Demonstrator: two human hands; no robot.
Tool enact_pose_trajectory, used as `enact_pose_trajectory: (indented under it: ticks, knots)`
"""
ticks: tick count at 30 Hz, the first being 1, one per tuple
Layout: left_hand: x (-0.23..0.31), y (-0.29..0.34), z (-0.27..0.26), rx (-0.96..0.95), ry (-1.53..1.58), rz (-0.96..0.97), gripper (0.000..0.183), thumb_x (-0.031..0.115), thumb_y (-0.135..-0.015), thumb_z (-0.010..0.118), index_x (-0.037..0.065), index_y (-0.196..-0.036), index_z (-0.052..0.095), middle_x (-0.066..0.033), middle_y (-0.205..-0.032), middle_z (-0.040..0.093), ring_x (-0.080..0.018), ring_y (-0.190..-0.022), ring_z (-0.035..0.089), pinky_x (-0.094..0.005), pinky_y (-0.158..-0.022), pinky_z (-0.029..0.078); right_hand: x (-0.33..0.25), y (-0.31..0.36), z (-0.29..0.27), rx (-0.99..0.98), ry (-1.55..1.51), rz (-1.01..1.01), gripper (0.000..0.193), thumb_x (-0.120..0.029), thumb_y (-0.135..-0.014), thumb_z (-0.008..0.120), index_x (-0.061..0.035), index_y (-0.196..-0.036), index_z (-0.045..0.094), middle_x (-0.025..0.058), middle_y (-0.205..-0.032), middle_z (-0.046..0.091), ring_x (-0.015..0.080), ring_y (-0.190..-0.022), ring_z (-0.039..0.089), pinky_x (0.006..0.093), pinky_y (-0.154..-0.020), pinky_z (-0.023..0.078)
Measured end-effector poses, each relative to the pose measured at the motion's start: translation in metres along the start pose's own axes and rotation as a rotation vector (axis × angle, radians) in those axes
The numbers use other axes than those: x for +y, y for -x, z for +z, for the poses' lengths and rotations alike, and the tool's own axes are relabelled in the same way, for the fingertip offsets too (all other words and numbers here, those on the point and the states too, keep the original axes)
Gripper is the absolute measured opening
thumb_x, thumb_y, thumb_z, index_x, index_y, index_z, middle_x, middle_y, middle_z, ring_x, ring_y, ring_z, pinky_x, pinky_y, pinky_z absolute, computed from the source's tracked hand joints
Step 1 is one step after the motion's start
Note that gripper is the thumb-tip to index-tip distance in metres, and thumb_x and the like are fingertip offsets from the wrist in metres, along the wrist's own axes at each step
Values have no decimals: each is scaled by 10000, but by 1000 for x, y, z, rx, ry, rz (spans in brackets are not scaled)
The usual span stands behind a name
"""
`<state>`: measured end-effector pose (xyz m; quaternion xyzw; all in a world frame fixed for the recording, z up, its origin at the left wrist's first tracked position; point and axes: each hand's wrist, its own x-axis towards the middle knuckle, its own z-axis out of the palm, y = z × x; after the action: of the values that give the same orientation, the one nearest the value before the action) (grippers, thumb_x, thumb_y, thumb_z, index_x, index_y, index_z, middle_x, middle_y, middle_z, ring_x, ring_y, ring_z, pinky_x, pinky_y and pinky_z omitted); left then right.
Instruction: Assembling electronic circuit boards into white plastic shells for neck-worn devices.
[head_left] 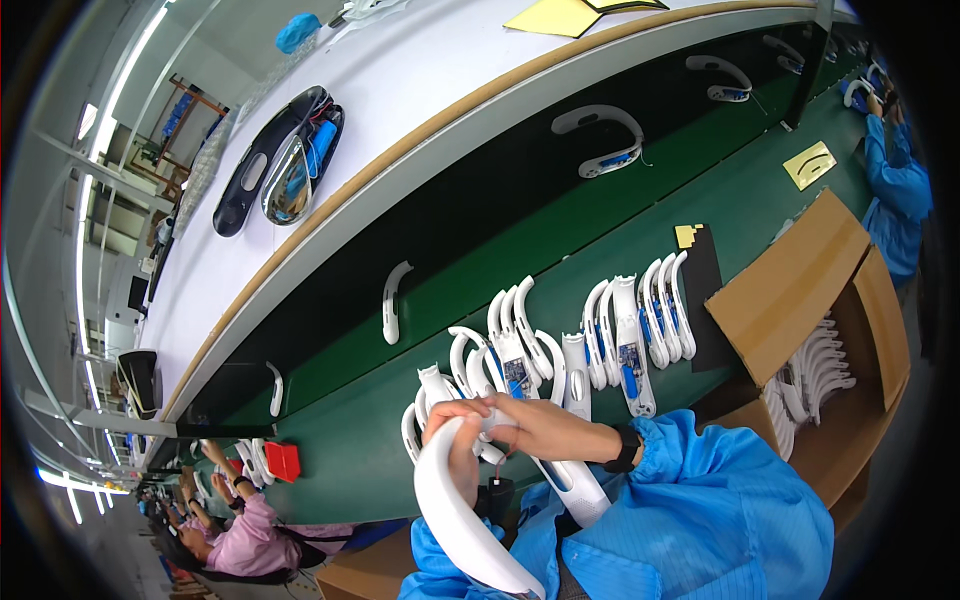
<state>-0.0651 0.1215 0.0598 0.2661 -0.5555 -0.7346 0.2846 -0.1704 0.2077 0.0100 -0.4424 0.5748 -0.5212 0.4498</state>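
Observation:
My left hand [458, 440] is wrapped around a long white curved plastic housing [455, 510], which slants down toward my body. My right hand [550, 430] comes across from the right, and its fingers press at the housing's upper end against my left fingers. The exact grip there is partly hidden. Just beyond my hands stands a cluster of similar white pieces, one of them an open shell with a circuit board [516, 376]. Below my right wrist lies another white housing [577, 490] with a dotted patch. A small black block [495, 497] with a thin red wire shows close by.
More open shells with blue parts [632, 370] line the green bench [350, 440]. At right, a cardboard box [790, 285] holds stacked white pieces. A white shelf [400, 80] overhangs the bench, carrying a dark curved device [250, 175]. Co-workers sit at left and far right.

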Motion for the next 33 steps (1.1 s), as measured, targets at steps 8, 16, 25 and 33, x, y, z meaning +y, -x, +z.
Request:
enact_pose_trajectory:
  ticks: [8,16,25,33]
  knots:
    - [-16,-24,-13,60,-49,-108,57,25,-843,554,21,-889,522,-116,-915,600,-212,-931,568,-328,-871,421,22,-27,-20,115,168,-222,311,-269,-839,568,-2,-995,539,166,-825,566,328,-756,583,378,-638,462]
    - [-50,-184,-108,-334,-1101,511,568,154,-676,713,30,-1176,474,-200,-1223,426,-369,-1164,380,-414,-991,302,52,-115,-117,269,589,-226,273,-291,-739,650,-24,-724,599,97,-766,537,293,-696,568,364,-599,448]
    - [-229,-318,-290,-89,-1109,239,539,305,-725,663,33,-1169,523,-179,-1229,486,-352,-1187,398,-435,-1024,262,228,-178,-235,1079,721,387,364,-317,-724,574,43,-702,619,192,-755,583,375,-686,578,420,-639,456]
    - [-196,-302,-233,16,-805,187,257,180,-850,562,-26,-994,507,-105,-825,583,-185,-709,580,-329,-662,474,127,-160,-249,502,241,407,517,-406,-826,596,41,-1081,545,64,-786,610,110,-646,584,235,-485,444]
